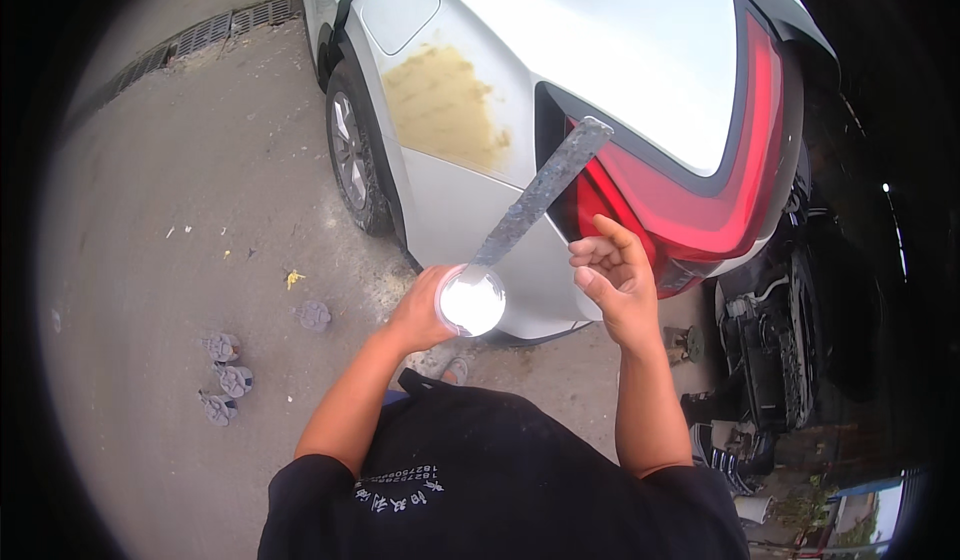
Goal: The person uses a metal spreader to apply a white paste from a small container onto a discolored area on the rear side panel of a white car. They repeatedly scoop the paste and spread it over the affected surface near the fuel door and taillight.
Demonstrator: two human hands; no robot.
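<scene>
My left hand (418, 312) is wrapped round the side of a small cup (472, 302) whose inside looks bright white. A long, flat, stained grey stirring strip (540, 195) stands tilted in it, its upper end leaning to the right in front of the car's tail light. My right hand (620, 278) hovers to the right of the strip, apart from it. Its thumb and index finger are spread, the other fingers half bent, with nothing between them. Beyond both hands is the rear side of a white car (470, 190), with a rough yellow-brown patch (445, 105) on its panel.
The red tail light (690, 210) lies just past my right hand. A rear wheel (352, 140) stands at the left of the car. Several grey lumpy objects (235, 380) sit on the concrete floor (180, 260). Dark car parts (765, 340) are at the right.
</scene>
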